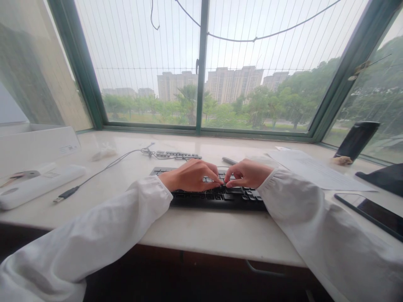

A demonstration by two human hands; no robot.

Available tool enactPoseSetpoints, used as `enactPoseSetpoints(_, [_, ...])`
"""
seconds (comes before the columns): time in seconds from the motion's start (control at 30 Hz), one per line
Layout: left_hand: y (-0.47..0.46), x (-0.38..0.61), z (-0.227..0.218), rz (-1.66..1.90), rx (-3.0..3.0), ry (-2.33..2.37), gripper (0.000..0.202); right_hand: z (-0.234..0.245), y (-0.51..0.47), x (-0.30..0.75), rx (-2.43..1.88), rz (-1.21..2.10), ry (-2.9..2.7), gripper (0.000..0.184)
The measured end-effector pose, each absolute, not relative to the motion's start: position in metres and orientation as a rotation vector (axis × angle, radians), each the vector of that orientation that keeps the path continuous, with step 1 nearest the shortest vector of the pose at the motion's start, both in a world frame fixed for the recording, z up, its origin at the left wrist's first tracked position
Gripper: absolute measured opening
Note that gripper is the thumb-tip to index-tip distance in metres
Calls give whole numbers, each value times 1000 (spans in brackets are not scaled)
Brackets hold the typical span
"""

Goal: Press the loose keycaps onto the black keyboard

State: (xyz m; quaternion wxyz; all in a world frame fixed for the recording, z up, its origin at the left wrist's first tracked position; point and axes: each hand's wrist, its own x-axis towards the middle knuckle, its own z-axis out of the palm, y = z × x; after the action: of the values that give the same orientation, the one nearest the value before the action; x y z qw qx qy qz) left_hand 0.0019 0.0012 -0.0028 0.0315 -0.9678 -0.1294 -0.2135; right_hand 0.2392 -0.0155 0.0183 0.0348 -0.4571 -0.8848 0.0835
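Note:
A black keyboard (217, 203) lies on the white sill in front of me, with some key positions looking bare or uneven. Over its middle, my left hand (197, 175) is closed, thumb and forefinger pinched together. Facing it, my right hand (247, 173) is pinched too, its fingertips almost meeting those of the left. Something small and dark shows between the two sets of fingertips, too small to name. Behind my left hand, several loose dark keycaps (178, 155) sit in rows. A dark pen-like tool (229, 160) rests just behind my right hand.
A cable with a USB plug (66, 195) runs across the left side. Farther left are a white box (37, 144) and a long white device (40, 186). Papers (317, 167), a phone (371, 212) and an upright black object (357, 142) occupy the right. Windows close off the back.

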Motion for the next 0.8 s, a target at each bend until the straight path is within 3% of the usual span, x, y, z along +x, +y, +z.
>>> enactPoseSetpoints(0.8, [0,2,-1,-617,-2979,-381,24,15,-15,240,-1354,299,-2687,38])
